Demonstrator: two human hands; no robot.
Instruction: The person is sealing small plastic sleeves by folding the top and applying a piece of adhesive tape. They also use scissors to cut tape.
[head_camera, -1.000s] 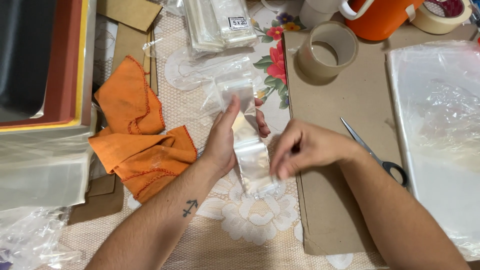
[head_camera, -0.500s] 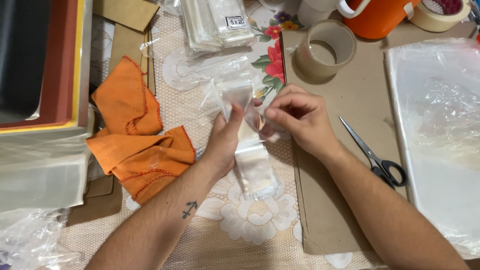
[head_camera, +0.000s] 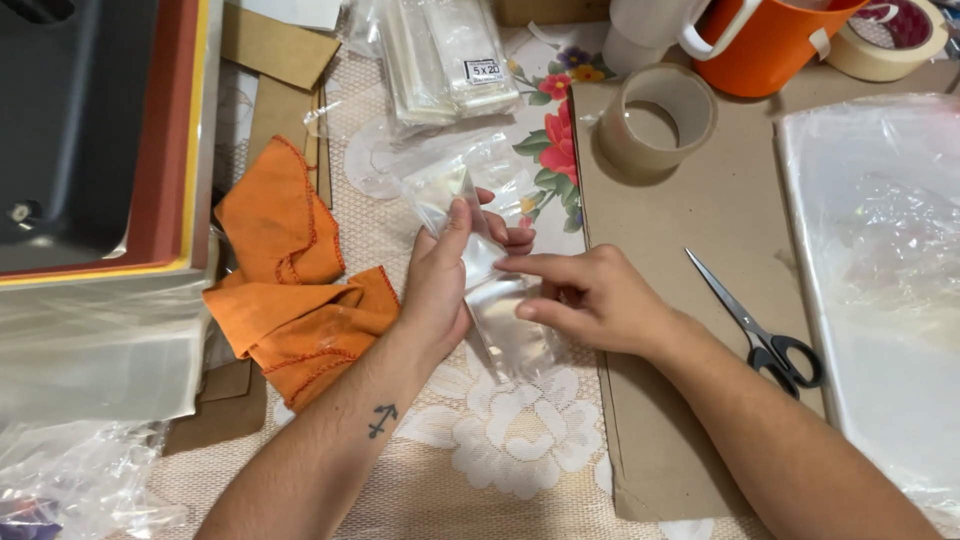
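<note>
My left hand (head_camera: 445, 280) grips a small clear plastic bag (head_camera: 500, 315) near its upper end, thumb on top and fingers behind. The bag hangs down over the lace tablecloth. My right hand (head_camera: 590, 300) presses flat on the bag's middle, fingers pointing left and touching the plastic. An orange cloth (head_camera: 290, 290) lies crumpled just left of my left wrist. Black-handled scissors (head_camera: 760, 330) rest on the brown cardboard sheet (head_camera: 680, 230) to the right of my right hand.
A stack of clear bags (head_camera: 445, 60) lies at the top centre. A roll of brown tape (head_camera: 655, 120), an orange jug (head_camera: 770, 40) and a masking tape roll (head_camera: 890, 40) stand at the back right. Clear plastic sheeting (head_camera: 880, 270) covers the right side. A framed dark box (head_camera: 90, 130) sits at left.
My right hand moved from the bag's lower end up to its top, and now lies lower again, across the bag's middle. My left hand kept its grip.
</note>
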